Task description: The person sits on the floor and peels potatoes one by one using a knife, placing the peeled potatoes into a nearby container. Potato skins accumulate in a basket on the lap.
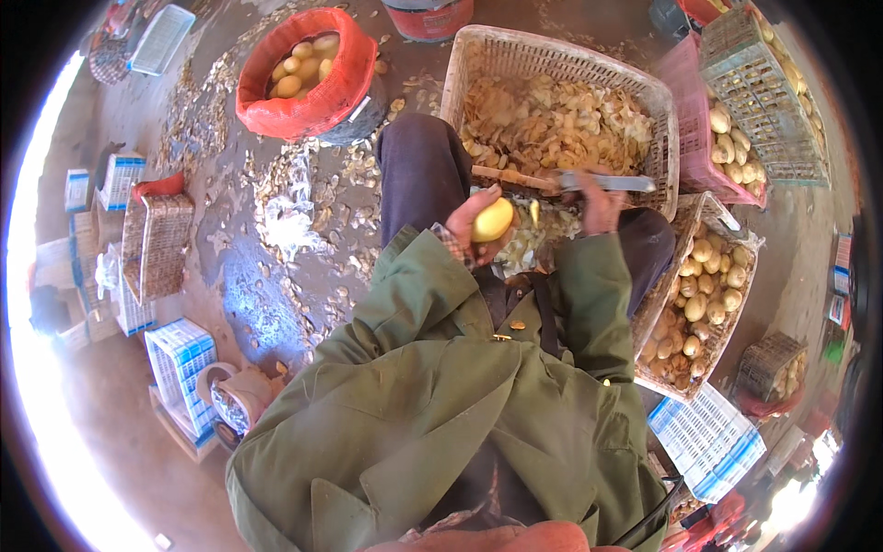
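Note:
My left hand (474,219) holds a peeled yellow potato (492,221) between my knees. To its right, my right hand (600,201) is closed around a flat metal-bladed tool (614,183); its handle is mostly hidden by the fingers. A thin yellow strip of peel (534,212) shows between the two hands. Just beyond them stands a dirty white plastic crate (552,41) with a deep heap of potato peelings (559,117) in it. A brown strip (514,178) runs along the crate's near side. More pale peelings (517,252) lie below my hands.
Ahead left is a bucket lined with red mesh (303,121), holding peeled potatoes (296,72) in water. At right are a crate of unpeeled potatoes (707,276) and a pink crate (690,124). Peel scraps and plastic film (290,224) litter the wet floor. Stacked crates (183,372) stand left.

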The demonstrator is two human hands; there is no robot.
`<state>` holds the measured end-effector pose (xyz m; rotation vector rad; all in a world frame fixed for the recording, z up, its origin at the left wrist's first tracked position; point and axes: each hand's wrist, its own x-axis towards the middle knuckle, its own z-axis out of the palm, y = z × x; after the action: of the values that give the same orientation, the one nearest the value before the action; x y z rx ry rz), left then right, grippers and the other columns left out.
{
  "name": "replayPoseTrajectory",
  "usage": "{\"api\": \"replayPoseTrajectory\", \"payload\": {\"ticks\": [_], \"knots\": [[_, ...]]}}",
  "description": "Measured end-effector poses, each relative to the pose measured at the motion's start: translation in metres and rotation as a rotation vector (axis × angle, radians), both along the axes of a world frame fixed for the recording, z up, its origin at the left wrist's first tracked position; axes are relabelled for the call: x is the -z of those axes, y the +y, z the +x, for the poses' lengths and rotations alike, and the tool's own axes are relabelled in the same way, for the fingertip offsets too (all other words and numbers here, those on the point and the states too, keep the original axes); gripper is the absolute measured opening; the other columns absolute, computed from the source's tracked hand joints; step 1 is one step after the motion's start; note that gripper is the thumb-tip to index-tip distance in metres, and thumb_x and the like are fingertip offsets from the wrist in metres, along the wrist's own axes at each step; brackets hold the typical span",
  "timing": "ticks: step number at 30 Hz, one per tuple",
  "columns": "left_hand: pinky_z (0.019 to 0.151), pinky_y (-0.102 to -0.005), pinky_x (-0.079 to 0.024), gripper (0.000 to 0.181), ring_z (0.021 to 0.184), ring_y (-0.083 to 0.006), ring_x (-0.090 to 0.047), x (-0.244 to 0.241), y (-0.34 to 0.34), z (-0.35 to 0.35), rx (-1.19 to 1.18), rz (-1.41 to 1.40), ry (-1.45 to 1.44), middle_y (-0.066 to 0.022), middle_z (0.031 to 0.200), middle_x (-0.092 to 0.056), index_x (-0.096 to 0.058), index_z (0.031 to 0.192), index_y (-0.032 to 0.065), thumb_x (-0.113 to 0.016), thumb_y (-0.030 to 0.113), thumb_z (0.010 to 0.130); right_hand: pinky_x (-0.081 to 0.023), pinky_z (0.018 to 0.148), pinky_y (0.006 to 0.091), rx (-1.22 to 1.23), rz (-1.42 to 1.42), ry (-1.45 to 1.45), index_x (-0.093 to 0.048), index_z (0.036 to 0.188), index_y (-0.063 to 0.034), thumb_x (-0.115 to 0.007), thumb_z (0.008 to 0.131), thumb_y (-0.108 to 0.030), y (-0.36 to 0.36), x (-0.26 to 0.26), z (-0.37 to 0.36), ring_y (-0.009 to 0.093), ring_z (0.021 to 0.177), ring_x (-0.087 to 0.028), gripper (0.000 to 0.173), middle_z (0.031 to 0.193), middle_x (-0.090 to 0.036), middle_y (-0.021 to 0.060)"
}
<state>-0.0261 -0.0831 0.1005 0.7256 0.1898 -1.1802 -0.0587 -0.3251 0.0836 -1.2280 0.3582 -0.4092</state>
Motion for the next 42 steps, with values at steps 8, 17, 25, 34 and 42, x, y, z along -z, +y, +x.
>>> {"api": "replayPoseTrajectory", "payload": {"ticks": [8, 17, 25, 34, 42], "knots": [[0.036, -0.0283, -0.042, 0.073, 0.048, -0.0196, -0.057, 0.026, -0.016, 0.013, -0.156, 0.061, 0.105, -0.0112, 0.073, -0.064, -0.063, 0.094, 0.0025, -0.039, 0.071, 0.088, -0.050, 0.049, 0.0253, -0.103, 0.037, 0.016, -0.065, 0.094, -0.0003, -0.071, 0.082, -0.008, 0.034, -0.033, -0.024, 0.014, 0.061, -0.063, 0.015, 0.078, -0.067, 0.0094], [0.032, -0.0234, -0.034, 0.052, 0.039, -0.0131, -0.050, -0.002, -0.024, -0.001, -0.193, 0.298, -0.206, -0.0085, 0.066, -0.063, -0.061, 0.093, 0.0068, -0.043, 0.055, 0.095, -0.050, 0.052, 0.0251, -0.398, 0.070, 0.047, -0.065, 0.091, -0.0005, -0.071, 0.083, -0.007, 0.063, -0.028, -0.014, 0.013, 0.060, -0.061, 0.012, 0.077, -0.065, 0.0074], [0.030, -0.0266, -0.037, 0.067, 0.038, -0.0194, -0.051, -0.002, -0.001, 0.000, -0.084, 0.067, 0.077, -0.0127, 0.066, -0.062, -0.064, 0.085, 0.0018, -0.048, 0.067, 0.086, -0.051, 0.048, 0.0287, 0.028, 0.021, 0.024, -0.064, 0.088, 0.0016, -0.067, 0.084, -0.006, -0.019, -0.030, -0.016, 0.018, 0.059, -0.064, 0.009, 0.079, -0.069, 0.0164], [0.033, -0.0282, -0.038, 0.065, 0.045, -0.0192, -0.055, 0.028, -0.020, 0.002, -0.230, 0.101, 0.057, -0.0087, 0.071, -0.064, -0.062, 0.090, 0.0069, -0.042, 0.069, 0.089, -0.050, 0.057, 0.0269, -0.364, 0.077, 0.096, -0.066, 0.091, -0.0020, -0.072, 0.081, -0.004, 0.067, -0.027, -0.032, 0.014, 0.068, -0.062, 0.012, 0.084, -0.065, 0.0069], [0.028, -0.0283, -0.032, 0.045, 0.034, -0.0170, -0.048, 0.014, -0.021, 0.004, -0.175, 0.227, -0.073, -0.0101, 0.062, -0.061, -0.063, 0.080, 0.0066, -0.052, 0.049, 0.092, -0.052, 0.052, 0.0285, -0.420, 0.060, 0.045, -0.066, 0.094, -0.0007, -0.070, 0.082, -0.003, 0.049, -0.024, -0.019, 0.016, 0.067, -0.064, 0.013, 0.086, -0.066, 0.0081]]}}
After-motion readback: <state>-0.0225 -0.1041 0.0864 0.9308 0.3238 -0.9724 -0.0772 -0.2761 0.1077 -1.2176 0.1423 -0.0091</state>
